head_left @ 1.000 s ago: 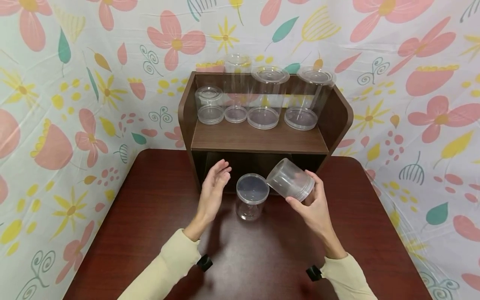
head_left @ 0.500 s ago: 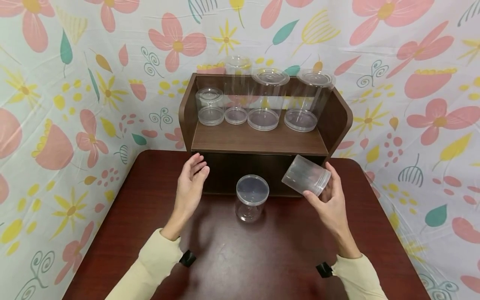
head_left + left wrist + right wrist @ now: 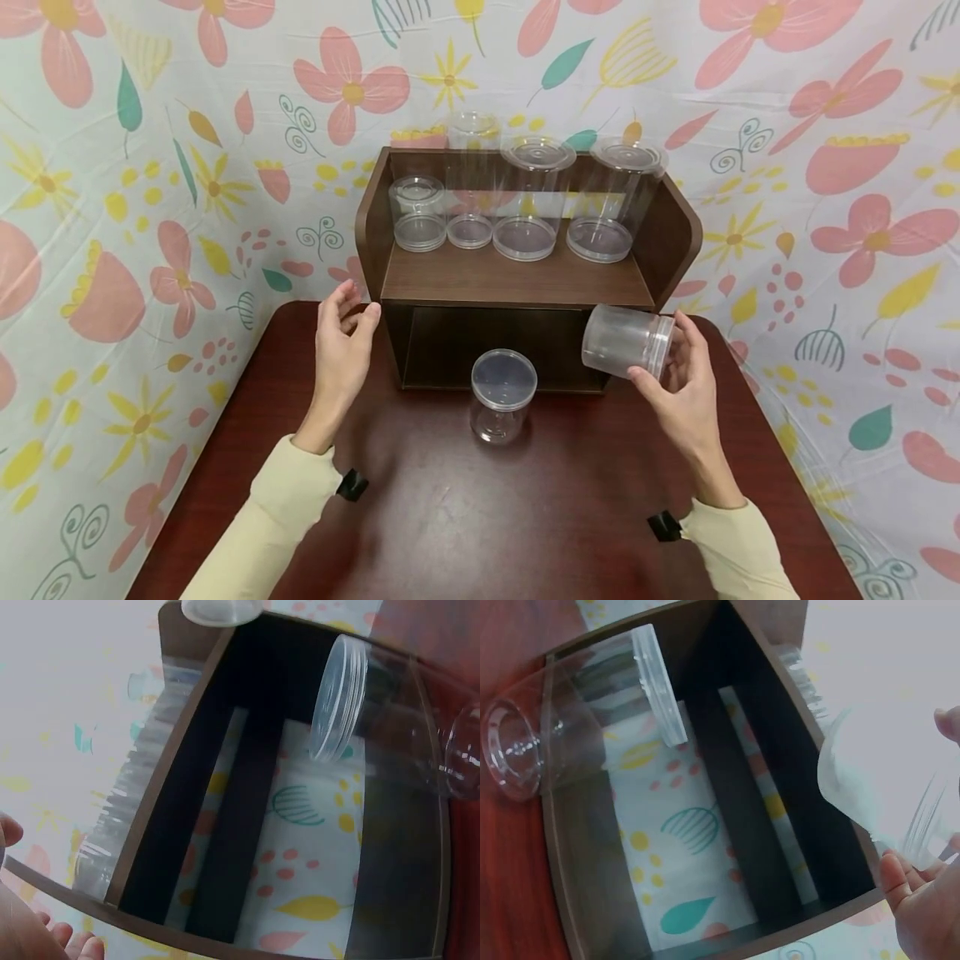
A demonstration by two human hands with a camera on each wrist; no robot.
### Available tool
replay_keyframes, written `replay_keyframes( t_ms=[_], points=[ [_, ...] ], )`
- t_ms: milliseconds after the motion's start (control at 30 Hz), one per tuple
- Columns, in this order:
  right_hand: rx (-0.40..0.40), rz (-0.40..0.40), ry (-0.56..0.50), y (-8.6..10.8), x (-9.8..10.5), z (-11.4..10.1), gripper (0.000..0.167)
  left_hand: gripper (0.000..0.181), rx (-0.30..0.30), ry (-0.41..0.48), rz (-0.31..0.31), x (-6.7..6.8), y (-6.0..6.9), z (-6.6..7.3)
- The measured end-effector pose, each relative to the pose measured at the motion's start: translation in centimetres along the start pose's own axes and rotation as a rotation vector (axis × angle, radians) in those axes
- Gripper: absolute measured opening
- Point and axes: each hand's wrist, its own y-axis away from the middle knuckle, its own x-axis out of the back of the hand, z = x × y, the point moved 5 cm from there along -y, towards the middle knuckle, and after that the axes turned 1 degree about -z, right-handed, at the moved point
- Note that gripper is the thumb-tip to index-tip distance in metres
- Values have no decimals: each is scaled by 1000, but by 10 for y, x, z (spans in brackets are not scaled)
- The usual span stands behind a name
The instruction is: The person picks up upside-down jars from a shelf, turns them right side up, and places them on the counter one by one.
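In the head view the right hand (image 3: 686,396) grips a clear jar (image 3: 626,340) by its lidded end, the jar tilted on its side in front of the shelf's right part. A second lidded clear jar (image 3: 501,396) stands upright on the table between the hands, touched by neither. The left hand (image 3: 341,358) hangs in the air left of the shelf, fingers loosely bent, holding nothing. The right wrist view shows the fingers of the right hand (image 3: 930,900) at the held jar (image 3: 885,780); the left wrist view catches part of the left hand (image 3: 34,922).
A brown two-level shelf (image 3: 517,279) stands at the table's back. Several clear jars, among them a short one (image 3: 418,215) at the left and a wide one (image 3: 609,204) at the right, stand on its upper level. The dark red table (image 3: 480,508) reaches toward the person.
The left hand has moved left, away from the standing jar. The right hand has carried its jar to the right, turning it closer to horizontal. The standing jar has stayed in place.
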Motion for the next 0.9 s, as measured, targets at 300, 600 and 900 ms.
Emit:
replay_keyframes(
  t_ms=[300,600,900],
  points=[
    [31,-43,207,-12,3,-13,94,67,13,-87,-51,-7,-28,-7],
    [58,-96,508,-19,1,-22,102,64,22,-124,-60,-19,-44,-14],
    [133,-192,678,-19,-7,-15,99,53,27,-164,-58,-24,-51,-23]
  ],
)
